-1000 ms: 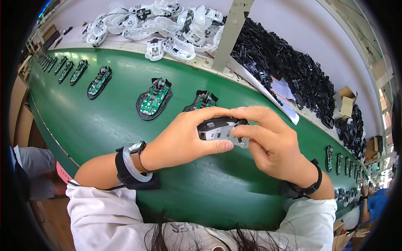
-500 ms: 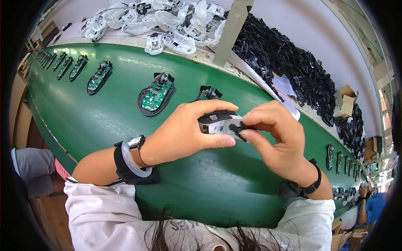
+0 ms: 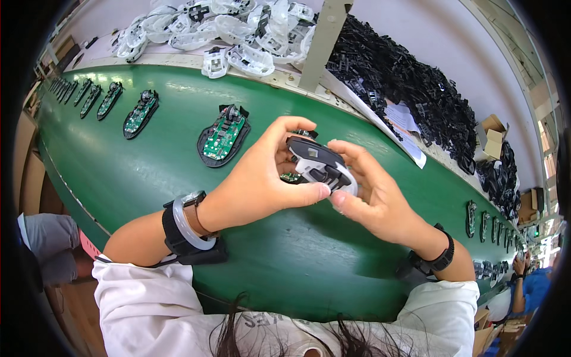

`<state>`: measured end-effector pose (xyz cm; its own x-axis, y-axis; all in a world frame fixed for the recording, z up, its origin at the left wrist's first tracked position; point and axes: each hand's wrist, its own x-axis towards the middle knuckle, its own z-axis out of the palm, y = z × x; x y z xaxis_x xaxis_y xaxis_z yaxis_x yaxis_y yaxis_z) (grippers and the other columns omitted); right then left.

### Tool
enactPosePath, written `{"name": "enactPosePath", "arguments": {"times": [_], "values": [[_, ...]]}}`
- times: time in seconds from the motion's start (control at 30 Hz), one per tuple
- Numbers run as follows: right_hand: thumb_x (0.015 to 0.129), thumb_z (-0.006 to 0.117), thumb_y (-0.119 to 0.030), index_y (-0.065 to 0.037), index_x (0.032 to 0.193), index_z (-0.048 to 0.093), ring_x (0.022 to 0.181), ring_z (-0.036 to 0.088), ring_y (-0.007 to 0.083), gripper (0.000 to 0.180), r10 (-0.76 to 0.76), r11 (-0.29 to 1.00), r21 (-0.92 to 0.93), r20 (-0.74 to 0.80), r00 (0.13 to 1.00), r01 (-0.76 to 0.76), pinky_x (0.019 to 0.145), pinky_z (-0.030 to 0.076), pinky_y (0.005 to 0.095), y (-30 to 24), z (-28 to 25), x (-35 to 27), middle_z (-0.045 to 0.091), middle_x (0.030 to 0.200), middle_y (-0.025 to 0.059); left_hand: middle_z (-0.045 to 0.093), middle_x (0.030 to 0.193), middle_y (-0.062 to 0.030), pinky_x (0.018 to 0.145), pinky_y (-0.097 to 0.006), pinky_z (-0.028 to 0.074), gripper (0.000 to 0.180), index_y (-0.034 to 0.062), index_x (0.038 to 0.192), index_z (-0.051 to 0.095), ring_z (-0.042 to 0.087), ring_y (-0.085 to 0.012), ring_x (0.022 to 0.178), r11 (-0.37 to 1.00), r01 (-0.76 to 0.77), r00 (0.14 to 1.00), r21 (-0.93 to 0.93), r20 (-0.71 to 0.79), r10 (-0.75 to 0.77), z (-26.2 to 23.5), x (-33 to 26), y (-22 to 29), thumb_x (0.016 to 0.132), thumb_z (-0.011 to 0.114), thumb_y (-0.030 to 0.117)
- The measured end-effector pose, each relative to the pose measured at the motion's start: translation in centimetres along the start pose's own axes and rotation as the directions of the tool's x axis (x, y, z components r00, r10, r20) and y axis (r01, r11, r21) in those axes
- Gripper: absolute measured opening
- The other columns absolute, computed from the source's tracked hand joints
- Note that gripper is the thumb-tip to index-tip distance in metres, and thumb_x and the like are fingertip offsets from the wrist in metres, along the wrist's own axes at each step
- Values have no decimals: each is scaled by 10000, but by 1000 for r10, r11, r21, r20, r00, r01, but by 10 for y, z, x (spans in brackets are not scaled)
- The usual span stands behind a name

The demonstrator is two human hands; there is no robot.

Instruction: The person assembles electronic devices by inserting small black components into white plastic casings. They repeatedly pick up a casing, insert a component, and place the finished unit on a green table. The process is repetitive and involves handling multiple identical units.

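Observation:
Between my two hands, above the bench, is a black-and-white computer mouse shell [image 3: 321, 163], tilted so that its side shows. My left hand [image 3: 270, 166] grips it from the left, thumb along the lower edge and fingers behind. From the right, my right hand [image 3: 375, 196] holds the other end between thumb and fingers. A black side piece [image 3: 324, 177] sits in the white side of the shell. Partly hidden behind my left hand and the shell lies a mouse base with a green circuit board [image 3: 290, 177]. Another mouse base [image 3: 223, 137] rests on the bench left of it.
More mouse bases [image 3: 141, 114] run in a row along the green bench [image 3: 172, 160] to the far left, and others [image 3: 471, 219] to the right. Behind are piled translucent white shells [image 3: 250, 58], a metal post [image 3: 324, 47] and a heap of small black parts [image 3: 410, 77]. A co-worker [image 3: 532, 291] sits far right.
The shell has turned and risen slightly. The black piece, pinched in my right fingers before, now sits in the shell's side, and my right hand has shifted to grip the shell's right end.

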<state>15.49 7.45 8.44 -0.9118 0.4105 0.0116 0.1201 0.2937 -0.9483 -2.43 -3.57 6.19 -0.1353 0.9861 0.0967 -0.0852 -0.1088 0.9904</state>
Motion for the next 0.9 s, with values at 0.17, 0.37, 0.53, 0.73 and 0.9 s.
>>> {"name": "enactPosePath", "arguments": {"times": [0.17,0.37,0.53,0.73,0.9], "values": [[821,593,-111,-18,1336,311,1153,502,308,594,-59,996,-67,1,998,58,973,394,377,4,10,-2,483,1228,210,525,1139,-77,933,-292,452,582,13,1233,425,554,-145,1067,998,-64,998,-3,29,64,6,-2,3,735,726,19],[785,638,-147,-37,1367,269,1043,515,375,697,-110,912,-400,-31,993,89,861,456,410,-3,2,-43,446,1177,225,479,1288,-131,940,-344,465,845,91,1404,304,539,-200,1121,986,-88,973,140,225,55,19,-9,-1,709,785,91],[829,647,-267,-58,1393,254,1039,531,396,719,464,614,-654,-154,872,-442,842,487,415,-15,-17,-129,443,1195,234,450,1353,-132,966,-351,423,828,89,1416,290,534,-234,1138,936,-36,960,351,273,-65,23,-12,7,743,770,130],[799,619,-62,-22,1108,564,997,550,372,316,-237,585,-811,-189,953,-15,871,454,415,3,-76,-86,570,1043,175,642,1121,-92,876,-350,483,399,63,1185,592,621,-226,997,906,-138,866,401,492,-86,25,-19,0,804,695,126],[768,597,0,-14,966,644,919,574,363,204,-227,301,-890,-415,881,-341,816,465,417,98,-203,-24,601,938,181,643,1104,-86,847,-355,499,327,78,1162,607,618,-243,971,871,-300,816,390,578,23,40,-27,14,848,639,162]]}}
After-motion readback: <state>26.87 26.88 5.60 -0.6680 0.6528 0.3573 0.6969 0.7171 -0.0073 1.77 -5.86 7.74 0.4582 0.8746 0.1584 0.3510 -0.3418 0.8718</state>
